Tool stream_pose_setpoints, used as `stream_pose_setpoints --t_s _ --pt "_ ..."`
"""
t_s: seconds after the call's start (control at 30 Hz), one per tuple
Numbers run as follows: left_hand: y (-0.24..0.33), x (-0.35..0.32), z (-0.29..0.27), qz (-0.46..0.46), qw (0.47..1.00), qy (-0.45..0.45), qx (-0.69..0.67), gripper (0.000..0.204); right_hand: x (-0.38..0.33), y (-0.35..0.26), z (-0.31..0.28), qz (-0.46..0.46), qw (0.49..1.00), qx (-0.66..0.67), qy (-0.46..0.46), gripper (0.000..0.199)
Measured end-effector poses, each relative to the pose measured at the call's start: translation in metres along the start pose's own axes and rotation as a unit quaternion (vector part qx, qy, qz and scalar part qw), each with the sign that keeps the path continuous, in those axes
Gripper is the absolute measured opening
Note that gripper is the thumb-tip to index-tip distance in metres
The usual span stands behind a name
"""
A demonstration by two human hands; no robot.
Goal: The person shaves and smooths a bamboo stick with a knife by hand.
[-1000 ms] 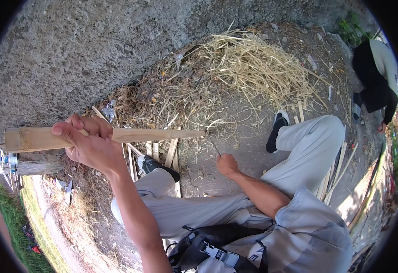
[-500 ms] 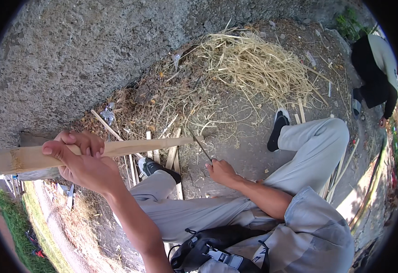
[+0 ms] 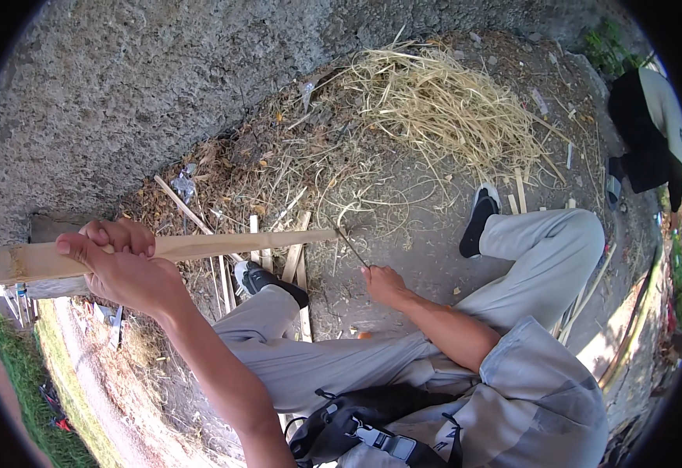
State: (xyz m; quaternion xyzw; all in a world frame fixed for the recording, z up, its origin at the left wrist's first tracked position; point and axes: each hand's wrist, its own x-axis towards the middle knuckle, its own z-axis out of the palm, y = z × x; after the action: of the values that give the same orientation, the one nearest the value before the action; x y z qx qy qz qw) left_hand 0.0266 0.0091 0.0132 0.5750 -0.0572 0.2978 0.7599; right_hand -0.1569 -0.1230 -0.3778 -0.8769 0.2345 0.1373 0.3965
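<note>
wall: rough grey concrete [image 3: 161, 86] | ground: bare dirt [image 3: 427, 257] | straw heap [image 3: 450, 109] | light: sunlit

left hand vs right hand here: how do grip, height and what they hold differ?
The left hand wraps fully around a thick pale wooden strip, fingers curled over its top; the right hand closes on the handle of a thin dark blade. The left hand is raised, nearer the camera and looks large; the right hand sits low near the dirt ground. Shared: both are closed on something, and blade and strip meet at the strip's far end.
</note>
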Motion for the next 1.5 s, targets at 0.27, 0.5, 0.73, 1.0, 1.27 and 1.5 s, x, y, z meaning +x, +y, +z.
stream_pose_setpoints --t_s 0.27,0.5,0.73,1.0,1.27,1.5 --pt "-0.003 0.001 0.003 -0.010 1.000 -0.004 0.008 0.047 -0.020 -0.064 -0.038 -0.075 0.995 0.059 0.016 0.047" --pt "0.002 -0.004 -0.003 -0.008 0.997 -0.071 -0.037 0.046 -0.002 0.006 -0.006 0.086 0.994 0.015 -0.062 0.047" --pt "-0.003 -0.006 -0.007 -0.009 0.996 -0.070 -0.048 0.047 0.003 -0.018 -0.013 0.123 0.985 0.122 -0.025 0.054" --pt "0.000 -0.003 -0.016 0.000 0.999 -0.033 -0.020 0.048 -0.024 -0.067 -0.035 -0.091 0.995 0.039 0.019 0.043" --pt "-0.003 -0.003 -0.008 0.027 0.999 -0.036 -0.024 0.051 0.007 0.020 0.006 0.057 0.998 0.005 0.007 0.045" --pt "0.000 -0.009 -0.003 0.007 0.998 -0.050 -0.036 0.045 -0.010 -0.012 -0.011 0.082 0.993 0.084 -0.012 0.043"
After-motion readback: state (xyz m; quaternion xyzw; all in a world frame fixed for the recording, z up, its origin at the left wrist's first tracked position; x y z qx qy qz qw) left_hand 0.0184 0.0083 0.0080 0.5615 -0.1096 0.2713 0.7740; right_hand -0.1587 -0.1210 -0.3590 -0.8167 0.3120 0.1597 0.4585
